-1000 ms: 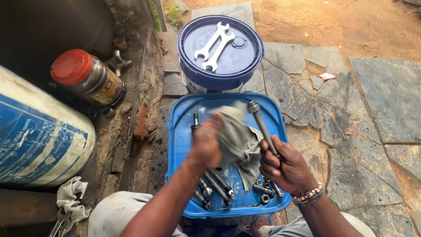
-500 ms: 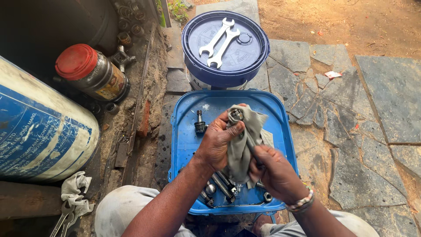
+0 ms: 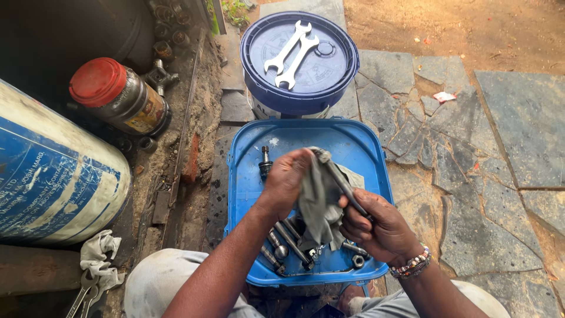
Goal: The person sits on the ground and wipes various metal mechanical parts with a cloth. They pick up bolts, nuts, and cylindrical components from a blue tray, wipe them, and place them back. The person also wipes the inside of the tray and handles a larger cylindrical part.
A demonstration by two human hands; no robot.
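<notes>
Presently: right hand (image 3: 376, 227) closed on long steel bolt (image 3: 344, 188), likely heavy, rigid, oily; best gripped at the shank. Left hand (image 3: 286, 179) pinches soft grey rag (image 3: 318, 206) around its upper end, over the blue tray (image 3: 247, 176). Tray holds loose bolts (image 3: 282, 241). Beyond tray: lidded bucket (image 3: 338, 79) bearing two spanners (image 3: 291, 53).

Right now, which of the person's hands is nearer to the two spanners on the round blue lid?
Left. The left hand holds the grey cloth just below the spanners; the right hand sits lower, gripping the long bolt.
</notes>
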